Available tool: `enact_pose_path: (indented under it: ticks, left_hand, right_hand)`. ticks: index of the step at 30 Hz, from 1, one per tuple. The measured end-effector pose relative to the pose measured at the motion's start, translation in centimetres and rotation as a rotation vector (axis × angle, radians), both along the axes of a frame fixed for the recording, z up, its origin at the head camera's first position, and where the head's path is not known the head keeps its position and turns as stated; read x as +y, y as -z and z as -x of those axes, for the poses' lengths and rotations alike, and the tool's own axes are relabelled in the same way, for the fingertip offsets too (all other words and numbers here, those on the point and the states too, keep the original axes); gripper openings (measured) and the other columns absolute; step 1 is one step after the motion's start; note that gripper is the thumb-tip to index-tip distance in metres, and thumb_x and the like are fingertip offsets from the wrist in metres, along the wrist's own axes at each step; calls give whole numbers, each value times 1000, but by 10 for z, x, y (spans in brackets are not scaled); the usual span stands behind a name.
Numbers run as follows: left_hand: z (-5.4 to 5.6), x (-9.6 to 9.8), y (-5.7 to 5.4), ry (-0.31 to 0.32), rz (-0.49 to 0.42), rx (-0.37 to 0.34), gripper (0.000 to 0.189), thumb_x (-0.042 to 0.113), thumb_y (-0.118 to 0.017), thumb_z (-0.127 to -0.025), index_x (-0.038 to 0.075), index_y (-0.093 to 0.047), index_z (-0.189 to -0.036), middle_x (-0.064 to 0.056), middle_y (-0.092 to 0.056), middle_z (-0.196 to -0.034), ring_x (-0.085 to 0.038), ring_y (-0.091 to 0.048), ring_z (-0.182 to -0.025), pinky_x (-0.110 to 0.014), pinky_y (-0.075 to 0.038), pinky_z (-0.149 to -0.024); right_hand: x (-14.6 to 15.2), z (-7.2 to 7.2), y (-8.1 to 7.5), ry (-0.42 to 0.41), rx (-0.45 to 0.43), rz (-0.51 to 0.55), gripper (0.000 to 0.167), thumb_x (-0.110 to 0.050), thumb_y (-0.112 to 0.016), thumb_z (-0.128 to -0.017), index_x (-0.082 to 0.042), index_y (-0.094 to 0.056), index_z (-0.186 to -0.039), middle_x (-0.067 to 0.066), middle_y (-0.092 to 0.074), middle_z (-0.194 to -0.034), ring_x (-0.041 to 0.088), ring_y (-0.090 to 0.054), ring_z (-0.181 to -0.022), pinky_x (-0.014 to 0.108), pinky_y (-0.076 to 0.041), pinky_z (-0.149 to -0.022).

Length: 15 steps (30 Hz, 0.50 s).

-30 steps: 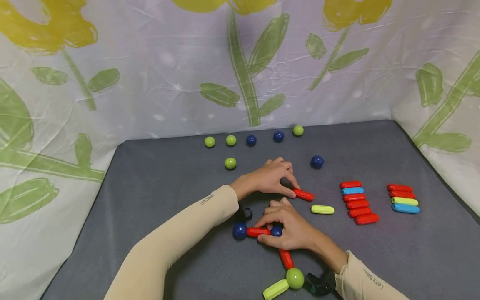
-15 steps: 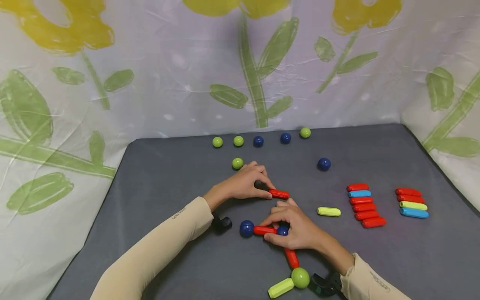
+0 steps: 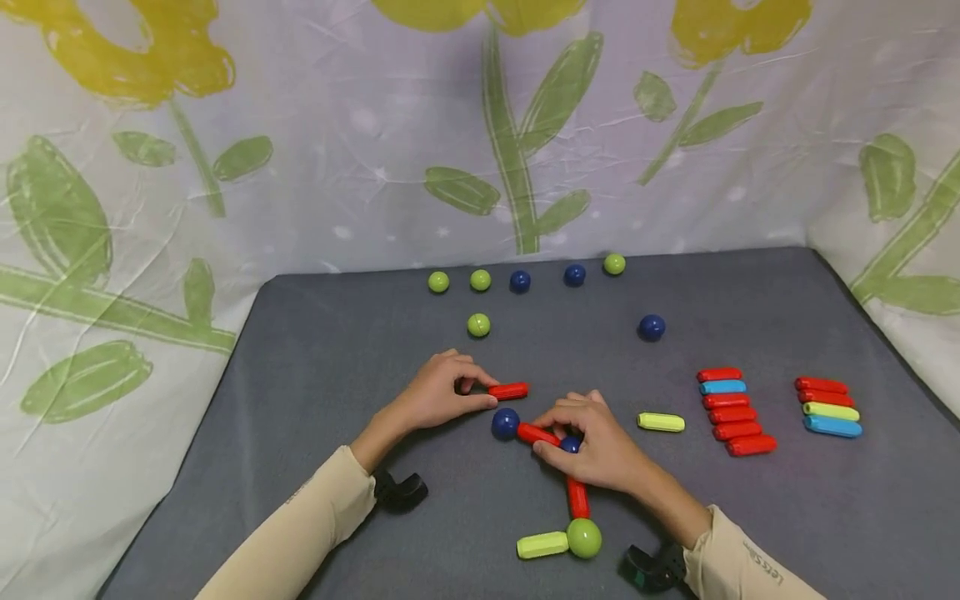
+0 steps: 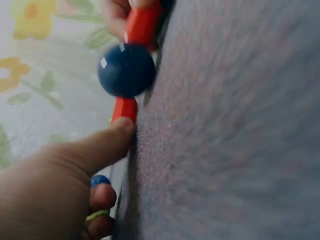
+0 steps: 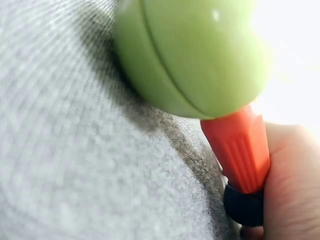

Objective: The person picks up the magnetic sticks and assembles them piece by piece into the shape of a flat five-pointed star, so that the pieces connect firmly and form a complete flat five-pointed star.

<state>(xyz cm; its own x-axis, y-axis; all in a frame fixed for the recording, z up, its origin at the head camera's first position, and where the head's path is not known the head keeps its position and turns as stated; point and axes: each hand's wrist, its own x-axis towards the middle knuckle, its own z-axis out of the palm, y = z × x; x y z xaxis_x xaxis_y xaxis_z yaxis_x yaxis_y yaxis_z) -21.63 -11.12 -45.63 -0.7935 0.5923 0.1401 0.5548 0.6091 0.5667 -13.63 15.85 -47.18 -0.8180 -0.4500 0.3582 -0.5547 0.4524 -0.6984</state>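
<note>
Between thumb and fingers my left hand (image 3: pixel 438 390) pinches a red stick (image 3: pixel 510 391), which lies just beyond a blue ball (image 3: pixel 505 424). That ball sits on the end of a second red stick (image 3: pixel 537 434), which my right hand (image 3: pixel 600 446) grips by the other end, at another blue ball (image 3: pixel 571 444) partly covered by the fingers. From there a third red stick (image 3: pixel 577 498) runs to a green ball (image 3: pixel 583 538) with a yellow stick (image 3: pixel 542 545) attached. In the right wrist view the green ball (image 5: pixel 192 55) and its red stick (image 5: pixel 238 147) join.
Loose green balls (image 3: pixel 478 325) and blue balls (image 3: pixel 652 327) are spread across the far side of the grey table (image 3: pixel 360 325). One yellow stick (image 3: pixel 661 422) lies right of my right hand. Farther right are two columns of sticks, red (image 3: pixel 730 414), blue (image 3: pixel 833 427) and yellow.
My left hand has moved left and nearer with its red stick, to beside the end blue ball. The assembly in my right hand has turned, its blue-ball end swinging away from me.
</note>
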Motion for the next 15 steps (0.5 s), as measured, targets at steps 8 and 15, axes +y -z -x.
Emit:
enact_pose_path:
  ticks: [8, 15]
  left_hand:
    - [-26, -13, 15, -121, -89, 85, 19, 37, -84, -84, 28, -81, -101, 10, -47, -69, -7, -34, -71, -33, -24, -76]
    - [-28, -15, 13, -139, -141, 94, 16, 31, -85, -83, 25, -82, -97, 9, -51, -71, -8, -36, -73, -35, -25, -78]
  right_hand:
    - [-1, -3, -2, 179, -22, -30, 16, -20, -84, -82, -26, -78, -96, -17, -56, -72, 2, -43, -68, 30, -25, -73]
    - [-1, -1, -3, 236, 30, -38, 15, -20, -83, -83, -20, -78, -97, -13, -54, -71, 3, -43, -69, 29, -24, -73]
